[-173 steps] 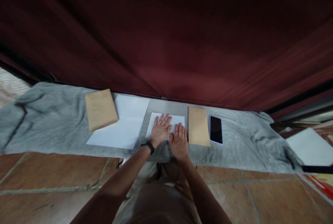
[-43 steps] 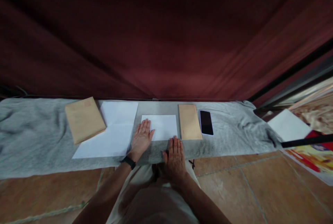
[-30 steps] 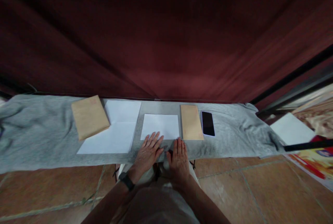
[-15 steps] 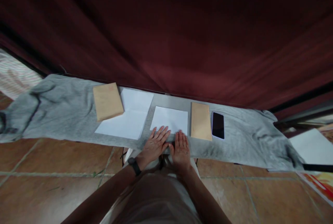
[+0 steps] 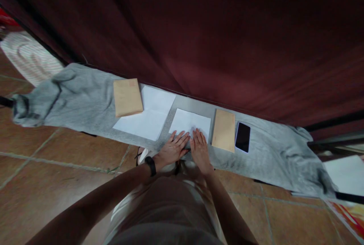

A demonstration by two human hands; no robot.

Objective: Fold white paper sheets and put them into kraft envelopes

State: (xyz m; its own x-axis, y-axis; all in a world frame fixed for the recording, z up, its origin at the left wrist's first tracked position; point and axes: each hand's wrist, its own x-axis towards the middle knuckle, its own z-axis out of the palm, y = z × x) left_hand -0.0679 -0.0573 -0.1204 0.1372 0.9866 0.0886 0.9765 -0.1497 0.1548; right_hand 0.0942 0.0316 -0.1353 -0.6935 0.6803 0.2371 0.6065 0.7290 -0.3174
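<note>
Two hands lie flat and open near the middle of the frame, side by side, fingers spread and gripping nothing. The left hand (image 5: 172, 148), a dark band on its wrist, and the right hand (image 5: 200, 151) both rest their fingertips on the near edge of a small white folded sheet (image 5: 190, 122), while the palms sit on the grey cloth (image 5: 85, 101) spread along the tiled floor (image 5: 57, 169). My read is that this is the pressing stage of a fold — the sheet being flattened under the fingers — and the next move would call for a pinch at an edge or corner, since flat palms cannot lift it.

The sheet looks clean, crisp and roughly rectangular, lying square to the person, with no writing I can make out. It sits between a larger white sheet (image 5: 148, 118) to the left of centre and a brown envelope (image 5: 224, 135) just to its right, apart from both. A second brown envelope (image 5: 127, 97) overlaps the larger sheet's upper left corner. A dark phone (image 5: 243, 137) lies just beside the right-hand envelope — screen blank. A dark red curtain (image 5: 227, 40) fills the upper frame.
</note>
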